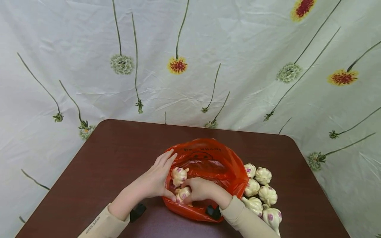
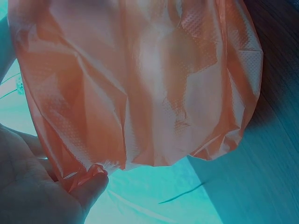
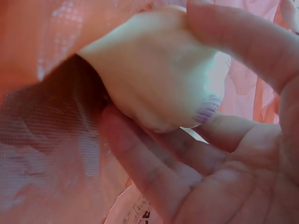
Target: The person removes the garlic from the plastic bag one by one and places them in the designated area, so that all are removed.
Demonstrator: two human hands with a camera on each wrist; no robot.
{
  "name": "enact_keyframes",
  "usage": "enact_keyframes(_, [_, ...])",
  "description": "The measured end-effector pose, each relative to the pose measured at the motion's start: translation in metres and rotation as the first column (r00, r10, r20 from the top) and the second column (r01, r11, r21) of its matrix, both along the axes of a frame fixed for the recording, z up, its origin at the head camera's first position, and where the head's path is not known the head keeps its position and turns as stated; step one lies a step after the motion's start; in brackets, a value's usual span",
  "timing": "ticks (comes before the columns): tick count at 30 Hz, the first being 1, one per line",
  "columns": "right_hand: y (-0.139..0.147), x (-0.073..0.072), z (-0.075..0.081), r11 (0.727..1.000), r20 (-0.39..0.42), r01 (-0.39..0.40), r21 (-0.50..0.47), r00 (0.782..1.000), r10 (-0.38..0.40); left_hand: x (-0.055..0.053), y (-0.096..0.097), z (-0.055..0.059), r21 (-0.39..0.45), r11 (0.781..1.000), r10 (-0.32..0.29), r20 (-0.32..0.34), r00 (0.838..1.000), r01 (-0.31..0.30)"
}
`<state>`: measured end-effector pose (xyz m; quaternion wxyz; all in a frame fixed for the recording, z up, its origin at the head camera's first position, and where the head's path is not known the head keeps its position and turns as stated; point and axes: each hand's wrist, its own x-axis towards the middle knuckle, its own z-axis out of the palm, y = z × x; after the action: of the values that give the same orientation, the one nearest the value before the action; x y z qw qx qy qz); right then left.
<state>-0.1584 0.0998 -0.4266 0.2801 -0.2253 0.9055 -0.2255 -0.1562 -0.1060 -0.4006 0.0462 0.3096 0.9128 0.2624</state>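
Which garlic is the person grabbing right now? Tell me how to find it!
Look at the brown table, then the orange bag in its middle. Two garlic bulbs sit in its mouth; it is the nearer garlic bulb, wrapped in the right hand, unlike the loose pile outside.

Dark print on the translucent orange plastic bag [image 1: 208, 155] rim and beige sleeve [image 1: 98, 226] lettering: both illegible.

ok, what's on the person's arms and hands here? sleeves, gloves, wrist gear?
Both hands are bare, no gloves. The left hand comes out of a beige long sleeve with small dark lettering near the cuff. The right hand has a matching beige sleeve. A small black device sits at each wrist: left wrist device, right wrist device. No cables, rings or watches visible.
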Motion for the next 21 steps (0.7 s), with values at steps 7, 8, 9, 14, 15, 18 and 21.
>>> enact_keyframes(7, [0.001, 0.002, 0.006, 1.000, -0.013, -0.002, -0.010, 1.000, 0.002, 0.000, 0.000, 0.000, 0.010, 1.000, 0.000, 0.001, 1.000, 0.000])
enact_keyframes(8, [0.002, 0.002, 0.007, 1.000, -0.019, -0.006, -0.021, 1.000, 0.005, 0.000, 0.000, 0.000, 0.010, 1.000, -0.001, -0.002, 1.000, 0.001])
enact_keyframes(9, [0.004, 0.002, 0.008, 0.999, -0.024, -0.009, -0.033, 1.000, 0.008, 0.001, 0.000, 0.000, 0.010, 1.000, -0.001, -0.005, 1.000, 0.001])
enact_keyframes(14, [0.012, -0.001, 0.015, 0.993, -0.065, -0.012, -0.117, 0.998, 0.004, 0.001, 0.000, 0.000, 0.012, 1.000, 0.001, 0.001, 1.000, -0.001])
enact_keyframes(15, [0.014, -0.001, 0.017, 0.991, -0.076, -0.008, -0.133, 0.997, -0.003, 0.001, -0.001, 0.000, 0.012, 1.000, 0.002, 0.001, 1.000, -0.002])
enact_keyframes(18, [0.018, -0.002, 0.023, 0.985, -0.117, 0.004, -0.174, 0.993, -0.025, 0.002, -0.001, 0.001, 0.007, 1.000, 0.003, 0.002, 1.000, -0.003])
enact_keyframes(21, [0.023, -0.002, 0.030, 0.973, -0.138, 0.020, -0.231, 0.989, -0.053, 0.001, -0.001, 0.001, -0.002, 1.000, 0.004, -0.003, 1.000, -0.004])
